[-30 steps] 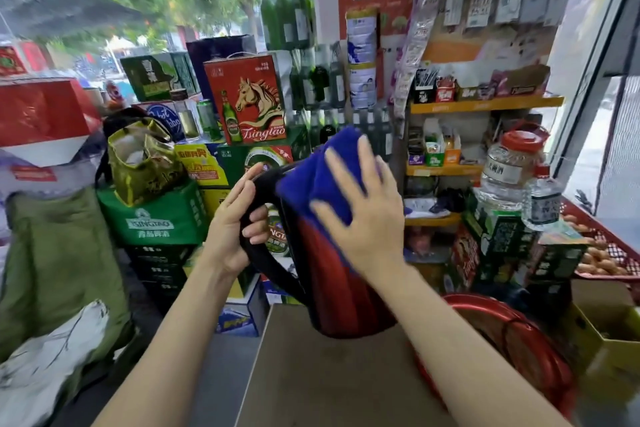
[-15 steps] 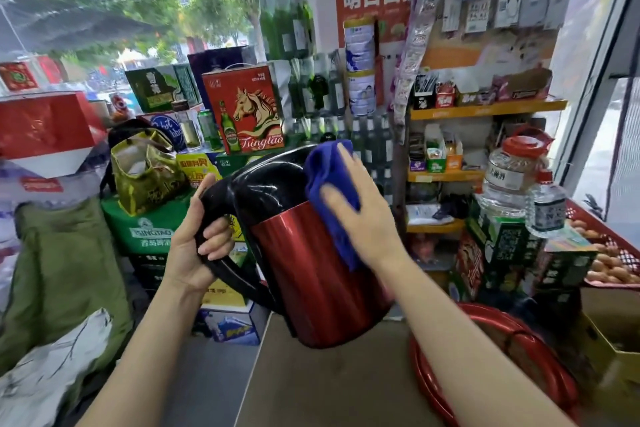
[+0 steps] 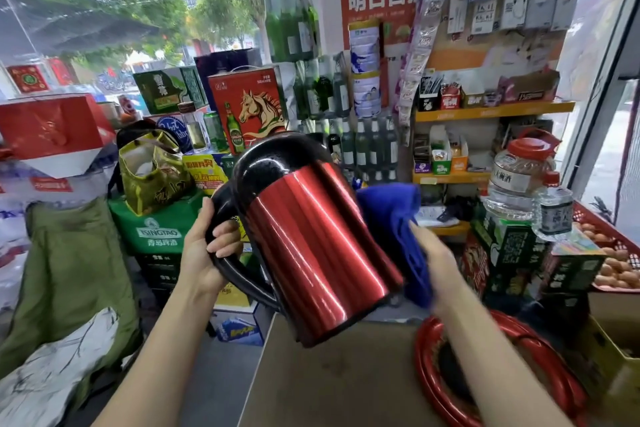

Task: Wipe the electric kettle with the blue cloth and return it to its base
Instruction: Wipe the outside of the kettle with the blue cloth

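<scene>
Red electric kettle [image 3: 311,246] with black lid and handle held in the air above the brown tabletop [image 3: 339,378], tilted with its top toward 11 o'clock. Left hand [image 3: 204,253] wrapped closed around the black handle at the kettle's 9 o'clock. Right hand [image 3: 433,260] at 3 o'clock, gripping the blue cloth [image 3: 398,232] pressed against the kettle's side wall. Red ring-shaped object [image 3: 446,392] lies at 4 o'clock on the table. Kettle base not identifiable.

Left hand [image 3: 204,246] grips the tilted red electric kettle [image 3: 311,239] mid-frame by its handle; right hand [image 3: 433,260] presses the blue cloth [image 3: 391,215] against its right side.
</scene>
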